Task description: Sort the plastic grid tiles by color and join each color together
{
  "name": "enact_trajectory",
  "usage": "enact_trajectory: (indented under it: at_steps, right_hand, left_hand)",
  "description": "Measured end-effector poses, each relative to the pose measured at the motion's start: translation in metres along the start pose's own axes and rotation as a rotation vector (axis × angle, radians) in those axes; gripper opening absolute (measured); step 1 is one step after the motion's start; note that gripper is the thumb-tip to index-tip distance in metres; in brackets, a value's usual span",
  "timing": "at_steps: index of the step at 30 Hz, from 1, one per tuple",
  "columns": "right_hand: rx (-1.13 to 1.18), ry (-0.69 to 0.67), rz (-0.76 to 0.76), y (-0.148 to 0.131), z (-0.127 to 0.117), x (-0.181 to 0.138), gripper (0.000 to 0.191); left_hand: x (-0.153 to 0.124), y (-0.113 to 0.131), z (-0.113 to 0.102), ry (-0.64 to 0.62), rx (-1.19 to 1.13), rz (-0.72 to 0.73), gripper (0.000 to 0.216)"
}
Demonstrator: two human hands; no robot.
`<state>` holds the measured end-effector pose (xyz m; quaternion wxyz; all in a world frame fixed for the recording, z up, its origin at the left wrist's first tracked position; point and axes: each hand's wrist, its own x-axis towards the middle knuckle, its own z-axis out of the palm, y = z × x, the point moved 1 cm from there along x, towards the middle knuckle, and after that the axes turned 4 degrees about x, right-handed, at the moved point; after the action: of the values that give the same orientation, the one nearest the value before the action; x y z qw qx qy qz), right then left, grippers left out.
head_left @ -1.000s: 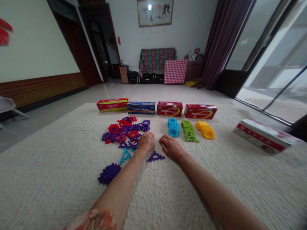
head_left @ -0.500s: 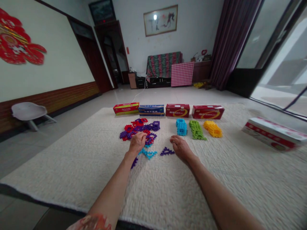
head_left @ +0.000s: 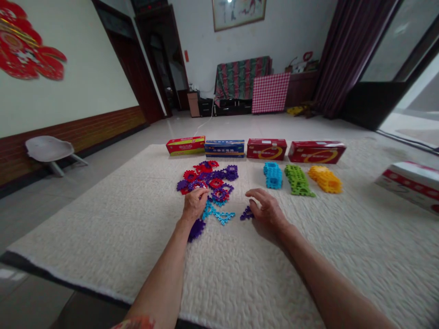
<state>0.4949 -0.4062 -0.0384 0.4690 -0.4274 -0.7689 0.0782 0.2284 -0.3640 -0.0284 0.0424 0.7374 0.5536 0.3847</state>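
Observation:
My left hand is closed at the near edge of a heap of interlocking plastic pieces, purple and red; anything in its fingers is hidden. Beside it lie light-blue triangular pieces, and a dark purple toothed piece is under its wrist. My right hand has thumb and fingers apart, over a purple triangular piece that it partly covers. Beyond that hand stand blocks of joined pieces: light blue, green and yellow.
Across the far side of the cream quilted mat stand a red-and-yellow box, a blue box and two dark red boxes. A white-and-red box lies at right. A pale stool is on the floor at left.
My right hand has spread its fingers, which were pinched before, and come over the purple triangle. My left hand stays closed at the heap. The view has shifted slightly.

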Motion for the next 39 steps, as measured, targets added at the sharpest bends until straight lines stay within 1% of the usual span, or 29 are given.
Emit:
enact_trajectory:
  at_steps: [2,5,8,14,17,20,24,27,31,33,35,39]
  right_hand:
    - [0.014,-0.071,-0.095,-0.019,0.011,0.000,0.028]
    - [0.041,-0.227,-0.228,-0.045,0.026,-0.003,0.031]
    - [0.048,-0.321,-0.282,-0.061,0.035,-0.006,0.033]
    - [0.012,-0.351,-0.274,-0.071,0.040,-0.012,0.029]
    - [-0.007,-0.354,-0.240,-0.071,0.042,-0.013,0.032]
    - [-0.025,-0.356,-0.203,-0.068,0.044,-0.013,0.033]
    - [-0.048,-0.388,-0.159,-0.067,0.044,-0.011,0.029]
    - [-0.054,-0.419,-0.129,-0.068,0.043,-0.009,0.026]
    - [-0.054,-0.449,-0.119,-0.068,0.041,-0.007,0.024]
    - [-0.058,-0.449,-0.108,-0.066,0.041,-0.006,0.022]
    - [-0.070,-0.441,-0.094,-0.064,0.040,-0.005,0.021]
    - [-0.087,-0.441,-0.093,-0.063,0.039,-0.004,0.021]
  left_hand:
    - [-0.001,0.000,0.001,-0.004,-0.018,0.012,0.021]
    - [-0.002,0.000,0.002,-0.014,-0.021,0.016,0.020]
    - [-0.003,-0.002,0.002,-0.003,-0.032,0.024,0.020]
    - [-0.002,-0.005,0.003,0.032,-0.086,0.047,0.020]
    - [-0.001,-0.004,0.001,0.013,-0.098,0.033,0.022]
    - [0.000,-0.006,-0.001,-0.037,-0.130,-0.026,0.022]
    - [0.000,-0.010,-0.003,-0.088,-0.232,-0.154,0.021]
    - [0.000,-0.014,-0.004,-0.087,-0.318,-0.241,0.023]
    - [0.000,-0.016,-0.008,-0.087,-0.333,-0.276,0.023]
    - [0.000,-0.014,-0.010,-0.096,-0.283,-0.255,0.022]
    - [0.000,-0.010,-0.011,-0.118,-0.201,-0.189,0.021]
    - [0.000,0.002,-0.004,-0.129,0.002,0.075,0.024]
